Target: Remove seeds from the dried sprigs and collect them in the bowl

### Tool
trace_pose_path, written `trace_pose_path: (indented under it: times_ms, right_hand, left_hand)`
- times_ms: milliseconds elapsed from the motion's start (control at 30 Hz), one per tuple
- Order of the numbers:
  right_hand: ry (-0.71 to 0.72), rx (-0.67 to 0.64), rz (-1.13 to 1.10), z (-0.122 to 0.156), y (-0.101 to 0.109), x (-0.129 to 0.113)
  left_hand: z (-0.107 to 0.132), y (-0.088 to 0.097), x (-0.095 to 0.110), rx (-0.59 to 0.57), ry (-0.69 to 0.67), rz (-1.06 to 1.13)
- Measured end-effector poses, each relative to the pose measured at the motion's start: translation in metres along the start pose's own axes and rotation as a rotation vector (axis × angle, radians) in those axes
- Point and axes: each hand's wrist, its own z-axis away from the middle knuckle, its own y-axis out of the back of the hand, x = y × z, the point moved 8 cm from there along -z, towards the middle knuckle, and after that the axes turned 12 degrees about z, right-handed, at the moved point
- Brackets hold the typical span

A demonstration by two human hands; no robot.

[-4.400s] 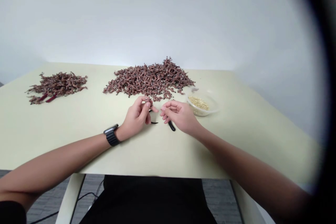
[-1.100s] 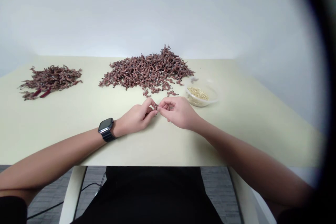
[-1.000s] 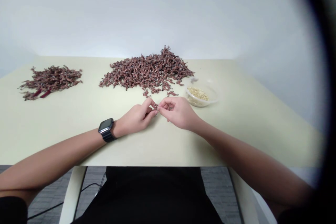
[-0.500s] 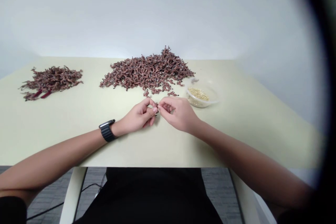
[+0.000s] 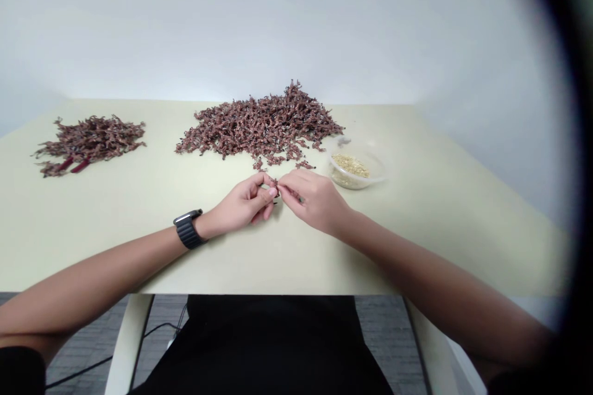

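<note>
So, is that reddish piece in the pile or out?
Out: the piece is pinched between left hand and right hand, off the pile.

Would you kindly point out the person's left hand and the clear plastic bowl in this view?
Left hand (image 5: 241, 203): head view, back of the hand.
Clear plastic bowl (image 5: 367, 182): head view, near wall.

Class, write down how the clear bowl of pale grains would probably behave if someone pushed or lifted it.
The bowl looks like thin, clear plastic, so it is probably light and may slide when pushed. Being low and wide, it seems unlikely to tip on the table. The grains look loose and shallow, so they would probably shift when it is tilted.
</note>
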Motion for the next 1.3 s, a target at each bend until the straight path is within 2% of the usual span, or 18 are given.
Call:
trace_pose_path:
  times_ms: [133,200,333,467,633,700,800,1067,1200,1300]
  right_hand:
    - [0.081,0.003,0.060,0.001,-0.004,-0.002]
    - [0.053,0.011,0.026,0.001,-0.003,-0.002]
    - [-0.213,0.029,-0.163,0.000,-0.002,0.007]
    - [-0.494,-0.037,-0.495,0.006,-0.016,0.018]
    - [-0.725,-0.114,-0.931,0.013,-0.038,0.022]
    - [-0.783,-0.138,-1.035,0.015,-0.043,0.022]
    - [-0.737,-0.139,-0.996,0.014,-0.042,0.020]
    - [-0.515,-0.038,-0.540,0.007,-0.018,0.017]
    - [-0.466,-0.049,-0.462,0.004,-0.010,0.016]
    - [-0.479,-0.084,-0.456,0.004,-0.011,0.020]
  left_hand:
    - [0.001,0.000,-0.001,0.003,-0.014,-0.026]
    - [0.002,0.001,0.001,0.015,-0.048,-0.100]
    - [0.005,0.002,0.013,0.054,-0.166,-0.402]
    - [0.008,0.001,0.020,0.055,-0.252,-0.676]
    - [0.009,0.003,0.021,0.062,-0.254,-0.794]
    - [0.008,0.004,0.022,0.074,-0.257,-0.789]
    - [0.009,0.003,0.024,0.073,-0.270,-0.719]
    - [0.007,0.005,0.020,0.084,-0.226,-0.453]
    - [0.006,0.004,0.016,0.076,-0.191,-0.363]
    - [0.006,0.004,0.016,0.072,-0.184,-0.362]
